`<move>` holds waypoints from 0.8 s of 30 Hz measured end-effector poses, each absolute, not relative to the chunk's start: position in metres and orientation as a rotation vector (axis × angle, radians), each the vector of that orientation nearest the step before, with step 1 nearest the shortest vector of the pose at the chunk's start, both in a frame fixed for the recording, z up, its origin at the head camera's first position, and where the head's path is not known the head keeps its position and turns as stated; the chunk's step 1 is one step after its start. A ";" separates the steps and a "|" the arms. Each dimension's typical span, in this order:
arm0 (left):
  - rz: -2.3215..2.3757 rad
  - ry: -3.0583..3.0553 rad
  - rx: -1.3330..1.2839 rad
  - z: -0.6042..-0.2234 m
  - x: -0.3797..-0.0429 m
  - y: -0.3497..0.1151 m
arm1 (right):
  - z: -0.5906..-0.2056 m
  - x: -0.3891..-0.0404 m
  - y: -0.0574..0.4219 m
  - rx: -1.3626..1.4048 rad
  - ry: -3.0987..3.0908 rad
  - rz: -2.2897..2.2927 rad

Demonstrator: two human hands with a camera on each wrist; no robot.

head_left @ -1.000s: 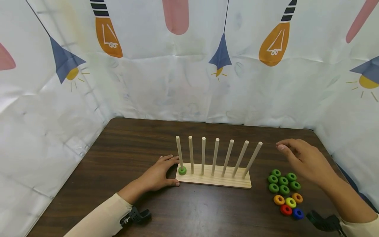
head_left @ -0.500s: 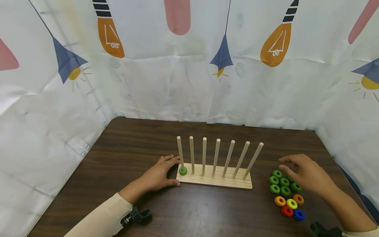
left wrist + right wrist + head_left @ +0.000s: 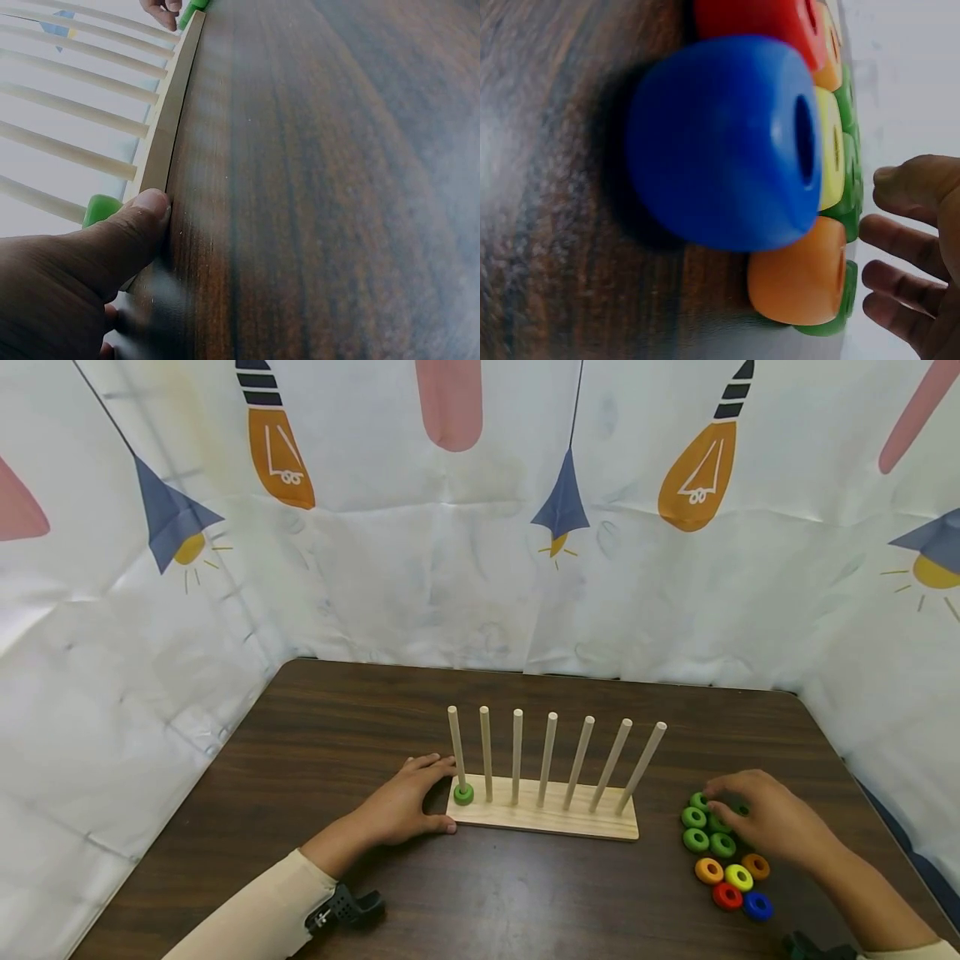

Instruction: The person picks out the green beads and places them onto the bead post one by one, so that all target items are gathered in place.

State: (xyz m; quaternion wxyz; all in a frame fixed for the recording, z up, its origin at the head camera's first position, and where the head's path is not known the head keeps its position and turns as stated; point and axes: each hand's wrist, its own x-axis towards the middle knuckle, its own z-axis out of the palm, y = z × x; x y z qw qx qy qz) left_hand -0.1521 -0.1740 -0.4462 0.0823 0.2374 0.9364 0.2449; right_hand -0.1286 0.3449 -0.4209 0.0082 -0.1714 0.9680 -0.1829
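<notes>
A pale wooden peg board (image 3: pixel 540 810) with a row of upright pegs stands on the brown table. On its leftmost peg sits one green ring (image 3: pixel 463 794), down at the base. My left hand (image 3: pixel 403 800) grips the board's left end, thumb along the front edge and fingers behind. In the left wrist view the thumb (image 3: pixel 139 225) presses the edge close to the green ring. My right hand (image 3: pixel 776 818) is over the group of green rings (image 3: pixel 695 840) at the right, partly hiding some. In the right wrist view its fingers (image 3: pixel 904 244) are spread, with nothing between them and the thumb.
In front of the green rings lie two orange rings (image 3: pixel 708 871), a yellow ring (image 3: pixel 738 877), a red ring (image 3: pixel 727 896) and a blue ring (image 3: pixel 757 907). A white patterned curtain (image 3: pixel 480 568) surrounds the table (image 3: pixel 360 710) at the back and sides.
My right hand has come down and toward me, from beyond the green rings to over them. My left hand keeps its hold on the peg board, which has not moved.
</notes>
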 end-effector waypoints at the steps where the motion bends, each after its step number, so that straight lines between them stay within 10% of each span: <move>1: 0.731 2.797 0.711 -0.446 -0.152 -0.174 | -0.422 -0.128 0.345 -0.529 3.019 -0.568; 24: 0.742 2.794 0.696 -0.446 -0.151 -0.174 | -0.426 -0.141 0.337 -0.442 3.032 -0.487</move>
